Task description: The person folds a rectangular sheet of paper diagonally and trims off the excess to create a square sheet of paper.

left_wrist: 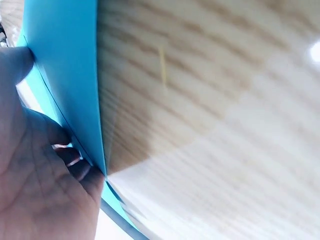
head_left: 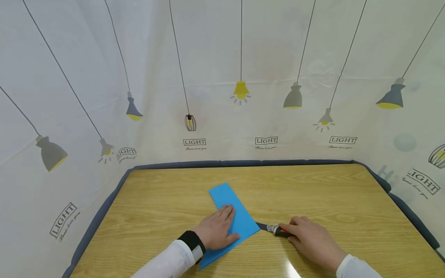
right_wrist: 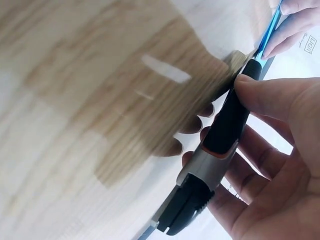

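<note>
A folded sheet of blue paper (head_left: 245, 220) lies aslant on the wooden table. My left hand (head_left: 216, 228) rests flat on it, fingers stretched out and thumb spread. The left wrist view shows the layers of the paper (left_wrist: 70, 75) slightly apart along one edge. To the right, my right hand (head_left: 313, 240) grips the handle of a utility knife (head_left: 282, 232), black with silver and orange parts. Its dark blade (head_left: 262, 226) points left, at the paper's right corner; whether it lies between the layers is unclear. In the right wrist view, the thumb lies along the knife (right_wrist: 225, 125).
The table (head_left: 167, 193) has light wood grain and a dark padded border (head_left: 222, 163) along its back and sides. A pale curtain (head_left: 215, 50) printed with hanging lamps stands around it. A black band (head_left: 192, 242) is around my left wrist.
</note>
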Demonstrator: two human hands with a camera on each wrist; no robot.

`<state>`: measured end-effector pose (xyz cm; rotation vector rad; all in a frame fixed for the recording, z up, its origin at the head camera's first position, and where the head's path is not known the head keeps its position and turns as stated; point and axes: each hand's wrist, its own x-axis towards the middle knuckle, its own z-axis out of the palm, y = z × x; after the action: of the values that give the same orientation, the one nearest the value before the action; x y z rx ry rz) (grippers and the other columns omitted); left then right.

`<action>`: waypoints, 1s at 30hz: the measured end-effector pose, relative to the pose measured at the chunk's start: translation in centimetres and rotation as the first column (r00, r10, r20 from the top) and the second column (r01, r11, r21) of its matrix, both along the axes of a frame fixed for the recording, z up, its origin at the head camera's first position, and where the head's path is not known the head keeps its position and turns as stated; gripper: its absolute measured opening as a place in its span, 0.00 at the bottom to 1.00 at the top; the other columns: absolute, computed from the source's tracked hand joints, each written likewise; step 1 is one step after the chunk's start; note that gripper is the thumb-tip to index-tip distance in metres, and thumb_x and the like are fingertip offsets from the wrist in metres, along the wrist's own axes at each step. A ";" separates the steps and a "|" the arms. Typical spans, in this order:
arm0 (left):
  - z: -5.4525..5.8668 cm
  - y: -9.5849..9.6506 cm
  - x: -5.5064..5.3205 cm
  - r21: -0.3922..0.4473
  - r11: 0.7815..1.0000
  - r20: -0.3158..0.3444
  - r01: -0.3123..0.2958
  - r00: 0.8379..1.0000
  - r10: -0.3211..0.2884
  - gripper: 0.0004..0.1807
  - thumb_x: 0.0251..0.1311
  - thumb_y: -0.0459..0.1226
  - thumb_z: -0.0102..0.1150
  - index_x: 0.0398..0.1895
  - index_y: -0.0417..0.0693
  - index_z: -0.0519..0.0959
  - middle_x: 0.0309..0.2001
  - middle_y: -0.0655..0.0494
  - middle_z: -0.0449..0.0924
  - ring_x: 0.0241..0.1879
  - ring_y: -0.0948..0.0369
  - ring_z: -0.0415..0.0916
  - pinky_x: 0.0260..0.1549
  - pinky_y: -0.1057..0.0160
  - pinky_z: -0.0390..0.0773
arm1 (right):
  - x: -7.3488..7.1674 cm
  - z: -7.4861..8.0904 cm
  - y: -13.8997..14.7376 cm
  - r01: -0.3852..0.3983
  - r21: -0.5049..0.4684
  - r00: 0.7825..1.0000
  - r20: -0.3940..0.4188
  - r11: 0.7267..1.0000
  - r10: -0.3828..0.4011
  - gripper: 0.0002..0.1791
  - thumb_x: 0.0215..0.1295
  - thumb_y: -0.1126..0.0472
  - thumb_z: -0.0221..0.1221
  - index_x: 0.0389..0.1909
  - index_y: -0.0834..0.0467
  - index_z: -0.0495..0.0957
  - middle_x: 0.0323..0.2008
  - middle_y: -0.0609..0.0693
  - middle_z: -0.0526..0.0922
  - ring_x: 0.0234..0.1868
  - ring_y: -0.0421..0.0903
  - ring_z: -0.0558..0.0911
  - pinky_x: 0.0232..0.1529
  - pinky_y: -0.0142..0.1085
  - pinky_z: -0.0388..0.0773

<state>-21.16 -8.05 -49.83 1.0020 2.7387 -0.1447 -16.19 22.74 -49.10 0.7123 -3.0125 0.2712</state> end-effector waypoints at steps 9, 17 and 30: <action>0.0 -0.3 -0.3 0.033 0.999 -0.027 0.034 0.999 -0.033 0.39 0.65 0.61 0.30 0.71 0.45 0.49 0.71 0.51 0.44 0.70 0.55 0.41 0.66 0.60 0.48 | -0.7 -0.1 -0.5 -0.058 -0.002 0.998 0.001 0.998 0.058 0.24 0.55 0.51 0.63 0.55 0.36 0.74 0.36 0.34 0.73 0.34 0.33 0.71 0.29 0.33 0.72; -0.4 -0.4 -0.5 0.025 0.999 -0.034 0.033 0.999 -0.032 0.38 0.66 0.59 0.31 0.71 0.45 0.48 0.71 0.51 0.44 0.70 0.56 0.41 0.66 0.60 0.48 | -1.5 -0.1 -1.0 -0.113 -0.009 0.994 -0.008 0.994 0.113 0.24 0.56 0.52 0.62 0.56 0.38 0.73 0.39 0.37 0.74 0.36 0.35 0.74 0.31 0.35 0.74; -0.2 -0.2 -0.4 0.026 0.999 -0.020 0.025 0.999 -0.025 0.41 0.63 0.62 0.30 0.71 0.46 0.48 0.71 0.51 0.43 0.70 0.55 0.41 0.66 0.59 0.48 | -2.2 -0.4 -1.9 -0.143 -0.010 0.989 -0.044 0.990 0.142 0.22 0.56 0.55 0.63 0.54 0.43 0.76 0.37 0.38 0.75 0.34 0.36 0.72 0.28 0.33 0.72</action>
<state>-21.57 -8.21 -50.04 1.0474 2.7534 -0.1243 -18.38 20.82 -49.46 0.9217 -2.9209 0.2764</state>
